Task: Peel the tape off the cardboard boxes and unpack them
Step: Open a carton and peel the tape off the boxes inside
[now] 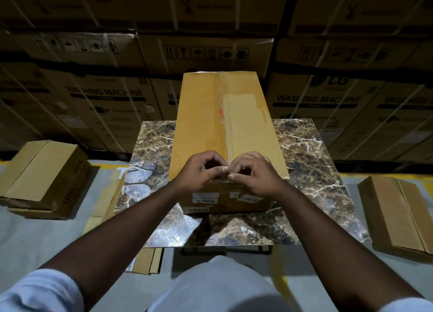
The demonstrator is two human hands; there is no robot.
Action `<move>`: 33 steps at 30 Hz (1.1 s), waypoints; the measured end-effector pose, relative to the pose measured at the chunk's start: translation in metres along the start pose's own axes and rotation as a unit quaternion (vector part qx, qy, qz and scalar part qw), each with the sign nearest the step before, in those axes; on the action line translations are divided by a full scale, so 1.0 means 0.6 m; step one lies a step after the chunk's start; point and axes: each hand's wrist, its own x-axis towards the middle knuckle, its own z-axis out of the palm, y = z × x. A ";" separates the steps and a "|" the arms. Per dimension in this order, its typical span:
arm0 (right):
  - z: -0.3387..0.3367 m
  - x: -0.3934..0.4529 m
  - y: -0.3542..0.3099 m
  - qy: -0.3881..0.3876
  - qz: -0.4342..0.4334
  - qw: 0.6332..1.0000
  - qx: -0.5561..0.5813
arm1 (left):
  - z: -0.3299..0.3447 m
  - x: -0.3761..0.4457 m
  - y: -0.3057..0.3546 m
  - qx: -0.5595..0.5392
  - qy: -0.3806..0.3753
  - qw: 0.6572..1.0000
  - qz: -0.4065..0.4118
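- Pinching the tape end at the near top edge: left hand and right hand, fingers curled, fingertips touching.
- Cardboard box lies on the marble table, extending toward 12 o'clock.
- Closed boxes lie at 9 and 3 o'clock.

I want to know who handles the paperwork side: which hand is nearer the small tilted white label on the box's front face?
Right. The right hand sits just above the label, at the box's near top edge; the left hand is farther off, to its left.
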 end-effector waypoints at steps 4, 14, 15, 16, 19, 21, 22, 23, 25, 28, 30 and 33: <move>-0.009 0.007 0.010 -0.047 0.003 0.997 0.063 | -0.010 0.001 0.001 0.006 -0.051 0.999 -0.012; -0.012 0.012 -0.010 -0.068 0.050 0.952 0.293 | -0.003 -0.009 -0.019 0.283 -0.006 0.949 0.137; -0.012 0.015 -0.013 -0.068 0.063 0.947 0.308 | -0.001 -0.008 -0.019 0.279 0.002 0.952 0.126; -0.013 0.018 -0.016 -0.069 0.074 0.942 0.321 | 0.001 -0.008 -0.018 0.272 0.006 0.956 0.111; -0.024 0.025 -0.017 -0.063 0.085 0.937 0.333 | 0.002 -0.006 -0.011 0.246 0.004 0.966 0.081; -0.036 0.023 -0.013 -0.070 0.064 0.952 0.292 | -0.001 -0.005 -0.013 0.210 -0.001 0.975 0.073; -0.040 0.021 -0.012 -0.082 0.051 0.963 0.253 | -0.003 -0.005 -0.016 0.198 -0.001 0.978 0.073; -0.040 0.018 -0.010 -0.091 0.030 0.978 0.187 | -0.003 -0.007 -0.020 0.199 0.005 0.977 0.078; -0.028 0.013 -0.006 -0.088 -0.020 0.994 0.054 | -0.003 -0.015 -0.031 0.258 0.034 0.960 0.105; -0.006 0.010 -0.010 -0.031 -0.044 0.998 0.011 | 0.003 -0.037 -0.042 0.368 0.087 0.908 0.178; 0.005 0.009 -0.014 -0.014 -0.070 0.997 -0.040 | -0.002 -0.045 -0.049 0.383 0.087 0.895 0.213; 0.016 0.006 -0.011 -0.030 -0.100 0.991 -0.078 | -0.018 -0.051 -0.063 0.390 0.066 0.886 0.243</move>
